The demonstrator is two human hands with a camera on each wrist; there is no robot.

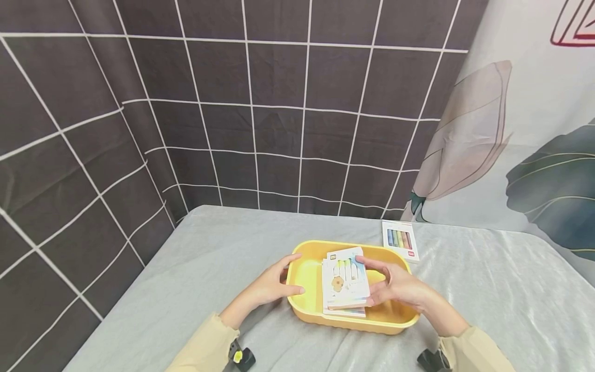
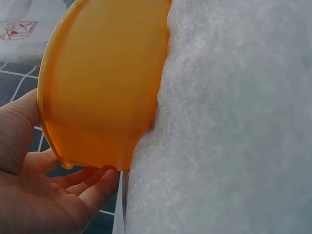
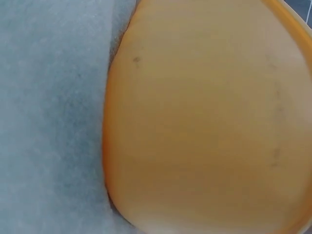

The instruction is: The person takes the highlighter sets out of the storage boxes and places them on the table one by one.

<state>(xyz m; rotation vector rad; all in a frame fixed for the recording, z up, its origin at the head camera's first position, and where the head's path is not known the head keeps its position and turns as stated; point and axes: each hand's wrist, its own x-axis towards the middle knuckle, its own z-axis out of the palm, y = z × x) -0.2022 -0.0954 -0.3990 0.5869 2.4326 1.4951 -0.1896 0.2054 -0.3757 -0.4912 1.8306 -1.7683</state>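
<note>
A yellow plastic basin [image 1: 307,247] with rounded ends stands on the cloth. My left hand [image 1: 267,285] grips its left end; in the left wrist view the thumb is at the rim and the fingers lie against the outer wall [image 2: 102,87]. Inside the basin, my right hand [image 1: 395,283] holds a white crayon box [image 1: 348,297], printed with several pale sticks and a brown flower-like shape. Beneath it lies another flat white box [image 1: 346,312], mostly covered. The right wrist view shows only the basin's outer wall [image 3: 204,112] and cloth, not the hand.
Behind the basin's right end, a white box with a window of coloured crayons [image 1: 401,241] lies on the grey cloth-covered table [image 1: 223,232]. A dark curtain with white grid lines [image 1: 279,129] hangs at the back and left, a leaf-patterned one [image 1: 483,134] at the right.
</note>
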